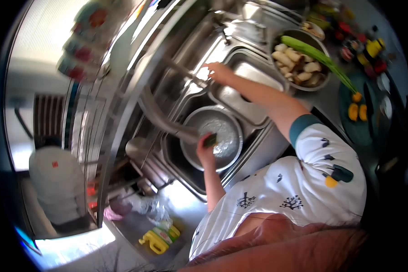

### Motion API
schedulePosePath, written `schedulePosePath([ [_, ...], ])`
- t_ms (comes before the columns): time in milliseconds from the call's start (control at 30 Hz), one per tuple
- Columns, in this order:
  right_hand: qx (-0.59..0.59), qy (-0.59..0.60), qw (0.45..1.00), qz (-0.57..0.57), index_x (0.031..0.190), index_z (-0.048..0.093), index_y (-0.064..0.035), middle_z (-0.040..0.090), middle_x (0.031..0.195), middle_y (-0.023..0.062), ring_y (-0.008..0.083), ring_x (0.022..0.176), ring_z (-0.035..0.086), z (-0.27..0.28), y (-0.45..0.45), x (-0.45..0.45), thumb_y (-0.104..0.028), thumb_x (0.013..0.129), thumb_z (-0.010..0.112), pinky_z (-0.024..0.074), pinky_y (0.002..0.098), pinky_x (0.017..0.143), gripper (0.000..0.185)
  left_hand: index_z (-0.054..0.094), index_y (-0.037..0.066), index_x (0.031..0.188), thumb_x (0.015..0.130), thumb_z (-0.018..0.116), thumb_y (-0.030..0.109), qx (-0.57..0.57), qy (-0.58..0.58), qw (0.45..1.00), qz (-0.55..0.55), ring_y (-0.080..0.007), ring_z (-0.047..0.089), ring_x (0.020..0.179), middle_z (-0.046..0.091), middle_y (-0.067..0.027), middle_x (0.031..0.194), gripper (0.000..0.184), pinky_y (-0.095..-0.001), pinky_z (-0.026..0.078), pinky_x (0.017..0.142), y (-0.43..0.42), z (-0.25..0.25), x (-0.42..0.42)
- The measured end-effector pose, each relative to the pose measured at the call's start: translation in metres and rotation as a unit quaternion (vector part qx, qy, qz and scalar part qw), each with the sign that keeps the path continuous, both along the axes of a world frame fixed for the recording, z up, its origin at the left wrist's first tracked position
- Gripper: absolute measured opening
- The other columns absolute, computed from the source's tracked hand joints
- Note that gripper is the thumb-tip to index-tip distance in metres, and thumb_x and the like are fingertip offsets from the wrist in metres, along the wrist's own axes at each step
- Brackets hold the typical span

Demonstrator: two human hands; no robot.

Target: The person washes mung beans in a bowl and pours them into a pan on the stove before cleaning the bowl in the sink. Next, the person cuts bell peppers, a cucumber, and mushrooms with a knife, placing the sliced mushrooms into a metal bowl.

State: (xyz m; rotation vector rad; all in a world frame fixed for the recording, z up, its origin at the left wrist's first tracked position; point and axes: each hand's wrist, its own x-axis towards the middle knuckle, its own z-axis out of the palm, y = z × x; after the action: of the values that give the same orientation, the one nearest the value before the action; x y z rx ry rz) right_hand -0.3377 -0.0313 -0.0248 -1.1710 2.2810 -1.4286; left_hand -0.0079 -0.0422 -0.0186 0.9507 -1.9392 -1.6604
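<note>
My left hand (206,152) is closed around a small dark green piece (210,140) whose kind I cannot make out. It is under the tip of the curved grey faucet spout (161,119), over a round metal basin (236,154) with water (220,129) in it. The basin sits in the nearer sink bowl. My right hand (218,73) reaches across the other bowl (251,84), fingers stretched out, close to the faucet lever (190,77). Whether it touches the lever is unclear from the blur.
Right of the sink stands a metal pot (319,84) with pale mushroom-like pieces and a long green stalk (310,50). Beyond it are a dark cutting board (349,86) with yellow pieces and a knife (368,102). A dish rack (122,122) rises at left, above a yellow bottle (161,239).
</note>
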Motion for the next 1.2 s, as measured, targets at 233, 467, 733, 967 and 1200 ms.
schedulePosePath([
  [233,-0.114,0.15,0.971,0.15,0.1,0.056,-0.0034,0.054,0.102,0.0162,0.0333,0.099,0.051,0.016,0.117,0.125,-0.011,0.074,0.061,0.0436,0.0436,0.084,0.028,0.057,0.003,0.114,0.073,0.055,-0.01,0.159,0.118,0.98,0.0,-0.0226,0.06,0.091,0.063,-0.0105,0.097,0.043,-0.0295,0.05,0.078,-0.016,0.011,0.038],
  [467,0.047,-0.084,0.994,0.056,0.1,0.059,-0.0047,0.059,0.096,0.0135,0.0313,0.088,0.059,0.018,0.339,0.171,-0.013,0.081,0.055,0.048,0.0392,0.077,0.021,0.055,0.002,0.116,0.079,0.062,0.017,-0.335,-0.363,0.863,0.108,-0.0356,0.062,0.089,0.062,-0.0212,0.102,0.041,-0.0425,0.051,0.073,-0.031,-0.042,0.044],
  [733,0.001,0.01,0.924,-0.383,0.082,0.06,-0.0026,0.06,0.081,0.0133,0.0317,0.08,0.059,0.045,0.561,0.166,-0.007,0.078,0.061,0.0478,0.0371,0.071,0.006,0.04,-0.002,0.125,0.081,0.066,0.014,-0.246,-0.118,0.962,-0.02,-0.0302,0.059,0.093,0.054,-0.021,0.115,0.053,-0.0362,0.051,0.078,0.065,-0.033,-0.076],
  [967,0.067,0.095,0.863,-0.492,0.088,0.061,-0.0036,0.057,0.101,0.0118,0.0305,0.098,0.054,0.033,0.681,0.142,-0.003,0.073,0.063,0.0462,0.0377,0.079,0.015,0.052,0.003,0.112,0.082,0.059,0.002,0.043,-0.048,0.914,-0.401,-0.0122,0.056,0.079,0.057,-0.0061,0.094,0.031,-0.022,0.047,0.059,0.378,0.05,-0.218],
  [1200,0.133,0.056,0.86,-0.49,0.11,0.055,-0.0057,0.052,0.111,0.0129,0.0315,0.109,0.047,0.0,0.721,0.107,-0.001,0.071,0.063,0.0435,0.0382,0.089,0.041,0.056,0.002,0.106,0.078,0.065,0.008,-0.266,0.106,0.823,-0.492,-0.0183,0.061,0.076,0.062,-0.013,0.087,0.031,-0.0296,0.05,0.067,0.509,0.048,-0.35],
])
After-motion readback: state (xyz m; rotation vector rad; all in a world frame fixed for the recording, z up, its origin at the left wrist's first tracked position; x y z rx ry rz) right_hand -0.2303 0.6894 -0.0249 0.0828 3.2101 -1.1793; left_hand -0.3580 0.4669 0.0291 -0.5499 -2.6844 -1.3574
